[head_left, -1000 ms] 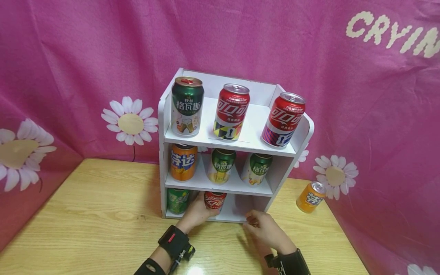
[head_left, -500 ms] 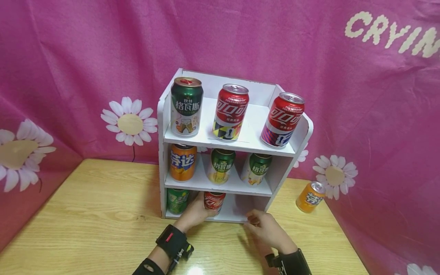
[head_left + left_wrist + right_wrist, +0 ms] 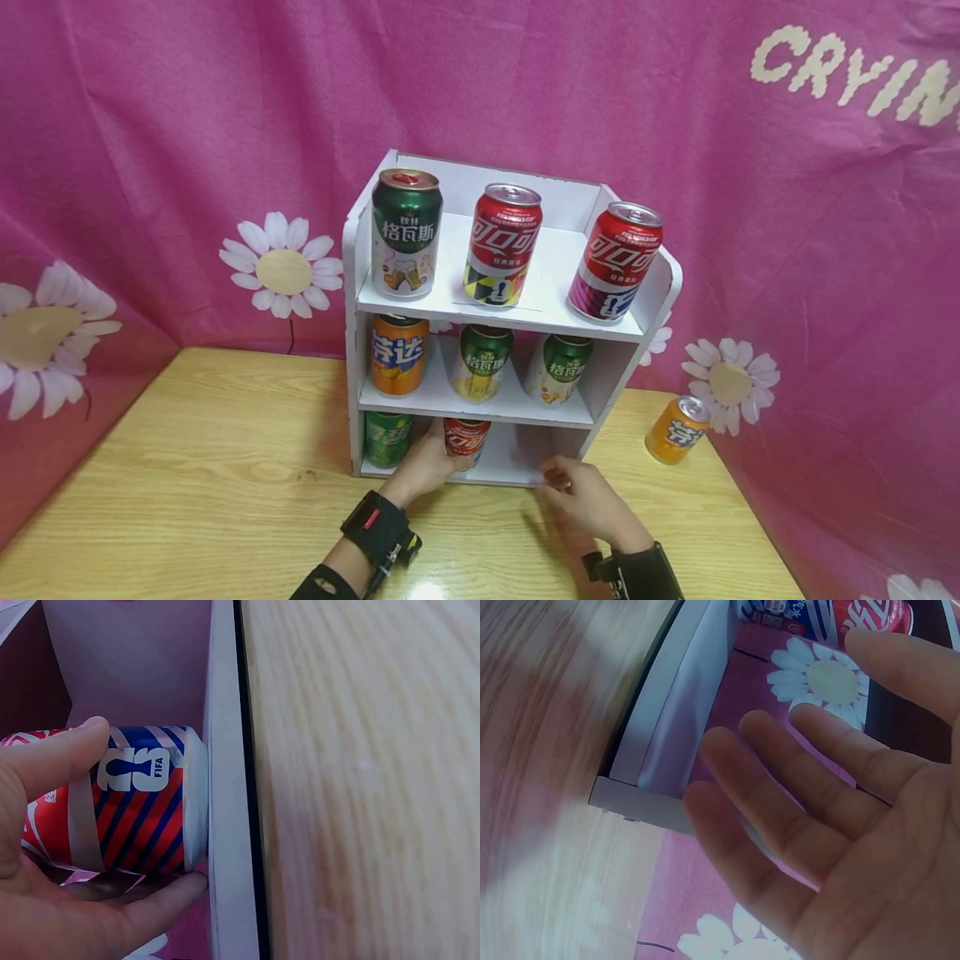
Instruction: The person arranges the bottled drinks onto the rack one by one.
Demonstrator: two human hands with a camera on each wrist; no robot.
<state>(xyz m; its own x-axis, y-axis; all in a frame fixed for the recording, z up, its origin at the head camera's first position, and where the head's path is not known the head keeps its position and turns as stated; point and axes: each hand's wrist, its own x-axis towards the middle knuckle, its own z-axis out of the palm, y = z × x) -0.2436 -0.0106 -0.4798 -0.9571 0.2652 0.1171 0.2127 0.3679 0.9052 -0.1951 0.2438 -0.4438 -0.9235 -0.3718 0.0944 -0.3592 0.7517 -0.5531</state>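
On the bottom level of a white three-tier shelf [image 3: 480, 318], my left hand [image 3: 426, 468] grips a red cola can [image 3: 463, 440]. In the left wrist view, thumb and fingers lie on either side of this can [image 3: 146, 817], which has blue stripes and a FIFA mark; its base meets the shelf board. A green can [image 3: 387, 439] stands left of that hand, partly hidden by the board above. My right hand [image 3: 592, 504] is by the shelf's lower right front corner. Its loosely bent fingers hold nothing in the right wrist view.
The middle level bears an orange soda can [image 3: 400, 354] and two green-and-white cans [image 3: 483, 364]. On top stand another green-and-white can [image 3: 407, 237] and two red cola cans [image 3: 504, 246]. An orange can [image 3: 678, 430] stands on the wooden table [image 3: 247, 467], right of the shelf. Pink cloth hangs behind.
The red cola can has shifted very slightly left along the bottom level with my left hand. My right hand has barely moved.
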